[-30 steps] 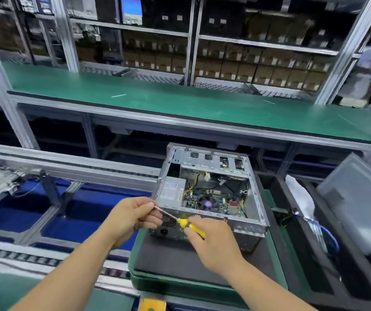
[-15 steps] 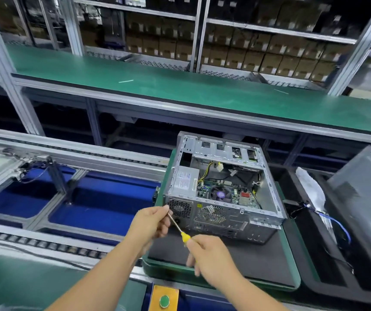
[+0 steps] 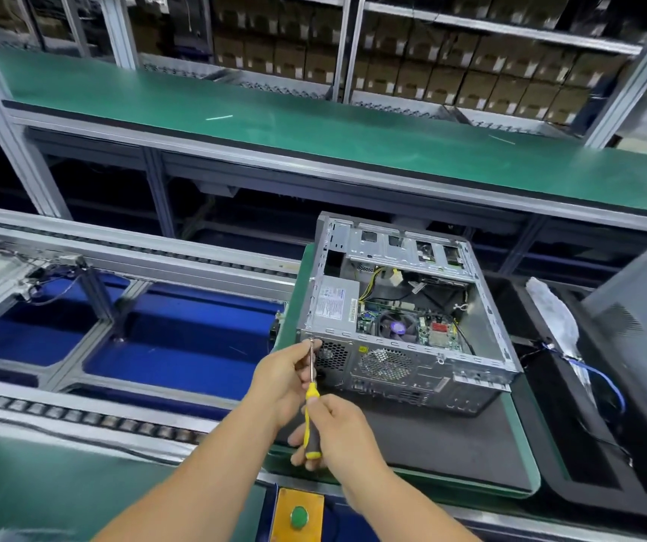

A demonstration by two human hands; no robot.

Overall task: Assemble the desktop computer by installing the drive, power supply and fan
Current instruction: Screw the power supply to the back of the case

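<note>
At the centre right of the head view, the open computer case (image 3: 404, 318) lies on its side on a dark mat inside a green tray (image 3: 521, 455), its open face turned up, probably so the parts inside can be reached from above. The power supply (image 3: 335, 305) already sits in the case's near left corner, and a round fan (image 3: 397, 327) shows on the circuit board beside it; whether a drive is fitted in the metal cage at the far end I cannot tell. Just below the case's near left corner, the right hand (image 3: 339, 434) is wrapped round the yellow and black handle of a screwdriver (image 3: 311, 400), while the left hand (image 3: 284, 379) pinches the thin metal shaft near the top, seemingly to steady the tip against the upper corner of the rear panel. That is where a screw would fasten the power supply to the case, so fixing it looks like the step in hand. To the right of the tray, a second black tray (image 3: 603, 498) holds a grey side panel (image 3: 642, 318) and a plastic bag (image 3: 556, 318) with a blue cable (image 3: 607, 379), likely set aside for later.
</note>
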